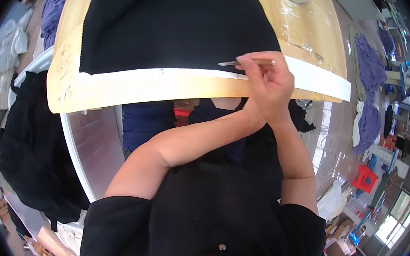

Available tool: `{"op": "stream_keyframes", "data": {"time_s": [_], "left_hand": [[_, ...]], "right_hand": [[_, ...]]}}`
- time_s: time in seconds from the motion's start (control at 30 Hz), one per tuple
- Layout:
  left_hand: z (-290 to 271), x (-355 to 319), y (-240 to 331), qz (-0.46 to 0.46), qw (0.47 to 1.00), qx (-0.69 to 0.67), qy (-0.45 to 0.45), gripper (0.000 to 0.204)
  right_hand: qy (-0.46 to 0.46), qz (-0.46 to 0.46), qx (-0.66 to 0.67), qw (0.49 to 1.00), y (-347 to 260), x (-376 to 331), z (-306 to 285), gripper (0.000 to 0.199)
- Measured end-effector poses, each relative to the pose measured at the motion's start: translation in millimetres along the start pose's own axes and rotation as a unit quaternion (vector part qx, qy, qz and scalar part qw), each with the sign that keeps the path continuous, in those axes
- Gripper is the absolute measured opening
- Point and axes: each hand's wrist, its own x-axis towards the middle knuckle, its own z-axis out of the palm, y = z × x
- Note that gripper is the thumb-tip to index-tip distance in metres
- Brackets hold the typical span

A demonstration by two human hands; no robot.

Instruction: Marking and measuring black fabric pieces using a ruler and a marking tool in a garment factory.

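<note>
Workshop floor shows round the rim: purple fabric heaps (371,65) at 2 o'clock, a red plastic stool (365,178) at 4 o'clock, cardboard boxes (336,247) low at 5 o'clock, pale bagged bundles (2,59) at 9 o'clock.

Wooden work board (71,85) fills the upper half, tilted, with a white strip (170,78) along its near edge. Black knitted fabric (175,21) lies flat on the board, from 12 o'clock down to centre, its lower edge just beside the white strip. More dark cloth (35,151) hangs off a white-edged table (72,147) at 8 o'clock.

Both hands are together at about 1 o'clock from centre, at the fabric's lower right corner. The forearms cross below them. Right hand (273,87): fingers pinched shut on a thin tool (251,62), wooden handle and pale metal tip. The tip points toward 9 o'clock and lies at the fabric's edge, over the white strip. Left hand (259,106) is tucked under and against the right one; mostly hidden, so its grip cannot be told.

Person's black shirt (216,218) fills 6 o'clock.
</note>
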Motion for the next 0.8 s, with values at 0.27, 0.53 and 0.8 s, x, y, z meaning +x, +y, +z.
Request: {"op": "stream_keyframes", "data": {"time_s": [0.27,0.53,0.8], "left_hand": [[-34,0,-23,-0.128,0.897,-0.416,0.085,0.042],[-35,1,-17,-0.164,0.844,-0.506,0.071,0.051],[-35,4,-8,-0.158,0.832,-0.528,0.069,0.056]], "right_hand": [[-0.089,0.026,-0.042,0.995,-1,19,41,0.016],[-0.159,-0.074,0.011,0.984,-7,29,111,0.017],[-0.160,-0.104,0.072,0.979,-32,43,142,0.014]]}}
